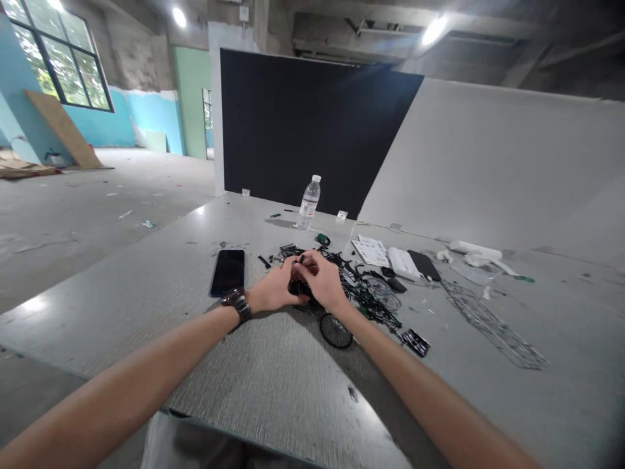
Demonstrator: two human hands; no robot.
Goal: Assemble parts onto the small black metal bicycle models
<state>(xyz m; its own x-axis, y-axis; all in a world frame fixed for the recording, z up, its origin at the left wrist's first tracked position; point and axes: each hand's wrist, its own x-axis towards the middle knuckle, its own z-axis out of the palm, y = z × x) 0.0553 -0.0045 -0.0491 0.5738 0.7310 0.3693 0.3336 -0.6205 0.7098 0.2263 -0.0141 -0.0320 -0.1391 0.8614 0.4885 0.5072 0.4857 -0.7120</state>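
Observation:
Both hands meet over a heap of small dark model bicycle parts (375, 303) at the middle of the table. My left hand (276, 286), with a black watch (237, 303) on its wrist, is closed around a small black part (297, 286), mostly hidden by the fingers. From the right, my right hand (323, 279) pinches at the top of that same part, its fingertips touching my left hand's. Just below my right hand lies a small spoked wheel (336, 331). A black tray of small pieces (416, 342) sits beside my right forearm.
A phone (228, 272) lies left of my hands. Behind them stands a water bottle (308, 203). Printed sheets (371, 250), a white box-shaped device (403, 263) and a grey wire-like frame (493, 326) are on the right. A black and white panel (312, 124) rises along the table's back.

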